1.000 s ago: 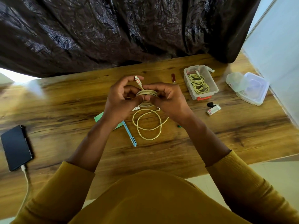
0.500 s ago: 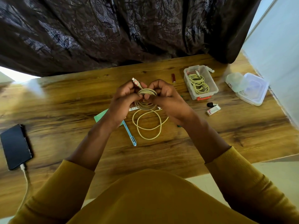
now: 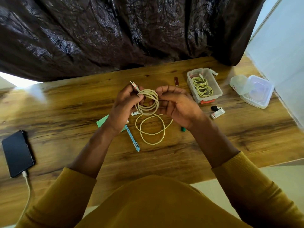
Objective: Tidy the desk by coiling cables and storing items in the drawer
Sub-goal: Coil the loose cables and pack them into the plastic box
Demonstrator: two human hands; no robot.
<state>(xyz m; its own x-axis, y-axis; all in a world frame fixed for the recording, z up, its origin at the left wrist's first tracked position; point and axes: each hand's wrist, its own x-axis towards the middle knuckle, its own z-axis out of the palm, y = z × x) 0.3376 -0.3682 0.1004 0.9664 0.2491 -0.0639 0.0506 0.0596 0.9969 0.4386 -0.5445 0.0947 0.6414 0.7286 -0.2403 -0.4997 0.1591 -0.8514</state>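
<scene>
Both hands are raised just above the wooden worktop [image 3: 213, 142], holding a pale yellow cable [image 3: 148, 102] between them. The left hand [image 3: 125, 106] pinches the wound loops near their top with thumb and curled fingers, and the cable's white plug [image 3: 134, 85] sticks up and away past its knuckles. The right hand [image 3: 177, 104] curls its fingers round the right side of the same coil. Several loops are gathered in the hands; the rest of the cable hangs down to the worktop, where it lies in loose rings [image 3: 151, 129] just near of the hands.

A blue pen [image 3: 132, 139] lies left of those rings, with a green sheet [image 3: 102, 121] partly hidden under the left wrist. On the far right a clear open box [image 3: 204, 87] holds a second coiled yellow cable [image 3: 201, 87]. Further right sit a clear lid and container [image 3: 254, 91]. A small brown stick [image 3: 176, 81] lies left of the box, and a white and red item [image 3: 218, 113] beside a small black one [image 3: 214, 108] lies near of it. A dark phone [image 3: 17, 153] rests at the left edge with a white cord [image 3: 28, 186] plugged into its near end. A dark patterned curtain [image 3: 115, 33] hangs behind the worktop.
</scene>
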